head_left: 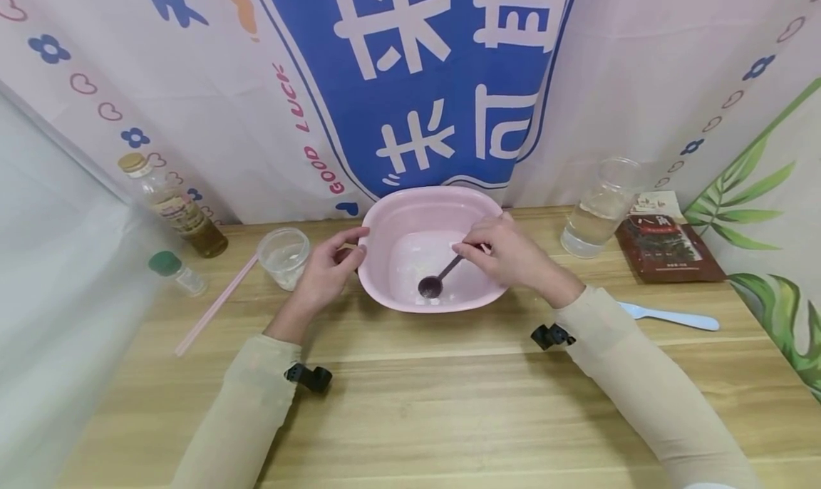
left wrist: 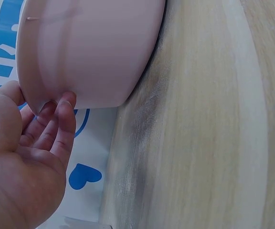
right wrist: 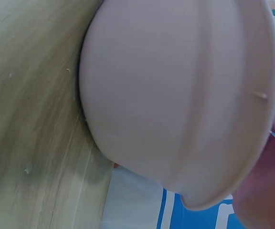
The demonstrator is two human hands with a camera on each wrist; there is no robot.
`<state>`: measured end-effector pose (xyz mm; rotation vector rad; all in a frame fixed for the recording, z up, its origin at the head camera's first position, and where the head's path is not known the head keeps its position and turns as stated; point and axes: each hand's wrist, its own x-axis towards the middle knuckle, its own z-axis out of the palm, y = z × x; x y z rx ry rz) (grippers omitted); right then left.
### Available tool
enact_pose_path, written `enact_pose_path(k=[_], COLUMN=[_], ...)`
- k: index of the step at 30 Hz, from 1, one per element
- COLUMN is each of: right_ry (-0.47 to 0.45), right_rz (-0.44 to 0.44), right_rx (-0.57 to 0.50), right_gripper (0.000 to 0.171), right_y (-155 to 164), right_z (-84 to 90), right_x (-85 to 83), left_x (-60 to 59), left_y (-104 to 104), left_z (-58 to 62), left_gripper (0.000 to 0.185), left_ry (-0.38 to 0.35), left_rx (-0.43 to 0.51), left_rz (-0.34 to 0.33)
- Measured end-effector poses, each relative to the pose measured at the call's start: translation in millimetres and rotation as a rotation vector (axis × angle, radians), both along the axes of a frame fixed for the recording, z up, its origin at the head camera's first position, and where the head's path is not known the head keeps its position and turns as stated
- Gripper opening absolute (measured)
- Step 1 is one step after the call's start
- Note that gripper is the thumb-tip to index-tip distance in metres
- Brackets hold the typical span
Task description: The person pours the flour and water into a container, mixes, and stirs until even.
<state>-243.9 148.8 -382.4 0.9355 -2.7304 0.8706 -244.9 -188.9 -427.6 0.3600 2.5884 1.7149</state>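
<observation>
A pink plastic basin [head_left: 374, 268] stands at the back of the wooden table, with some whitish stuff on its floor. My left hand [head_left: 326, 274] holds its left rim; in the left wrist view the thumb lies at the rim and the fingers curl against the outside wall [left wrist: 99, 52]. Over the basin's right side, my right hand [head_left: 507, 252] pinches the handle of a dark measuring spoon [head_left: 431, 286]. The spoon's bowl is low inside the basin. In the right wrist view the basin wall [right wrist: 142, 90] hides the spoon, and only part of the hand [right wrist: 266, 186] shows.
Left of the basin are a clear plastic cup [head_left: 285, 250], pink chopsticks [head_left: 217, 304], a green-capped shaker [head_left: 167, 264] and an oil bottle [head_left: 186, 218]. To the right stand a glass of water [head_left: 589, 222], a brown packet [head_left: 661, 250] and a light-blue utensil [head_left: 683, 321]. A printed cloth hangs behind.
</observation>
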Motion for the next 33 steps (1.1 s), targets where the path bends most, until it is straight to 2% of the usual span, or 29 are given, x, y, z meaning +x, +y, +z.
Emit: enact_pose_path(k=[3, 7, 11, 13, 22, 26, 29, 33], right_ry=[0.056, 0.137, 0.122, 0.088, -0.096, -0.123, -0.076, -0.014], right_rz=[-0.031, -0.166, -0.223, -0.193, 0.06, 0.146, 0.118, -0.019], right_rx=[0.041, 0.063, 0.079, 0.067, -0.02, -0.035, -0.015, 0.011], right_gripper=[0.02, 0.023, 0.024, 0.023, 0.016, 0.013, 0.014, 0.017], right_y=[-1.1, 0.2, 1.9, 1.8, 0.2, -0.6, -2.3, -4.9], right_z=[-1.2, -3.4, -4.2, -4.5, 1.2, 2.5, -0.5, -4.5], right_x=[-0.5, -2.0, -2.5, -1.7, 3.9, 2.8, 0.4, -4.5], left_x=[0.4, 1.0, 1.8, 2.0, 2.4, 1.6, 1.0, 0.8], left_y=[-0.2, -0.2, -0.4, -0.5, -1.2, -1.2, -1.2, -0.3], left_z=[-0.2, -0.8, -1.6, -1.8, -2.6, -2.4, -1.7, 0.0], left_gripper=[0.041, 0.042, 0.041, 0.041, 0.041, 0.041, 0.041, 0.04], left_ry=[-0.007, -0.009, -0.004, -0.003, 0.01, 0.017, 0.019, 0.024], left_rx=[0.001, -0.001, -0.001, -0.001, 0.013, 0.01, 0.003, 0.007], left_rz=[0.001, 0.003, 0.007, 0.008, -0.002, -0.001, 0.0, -0.003])
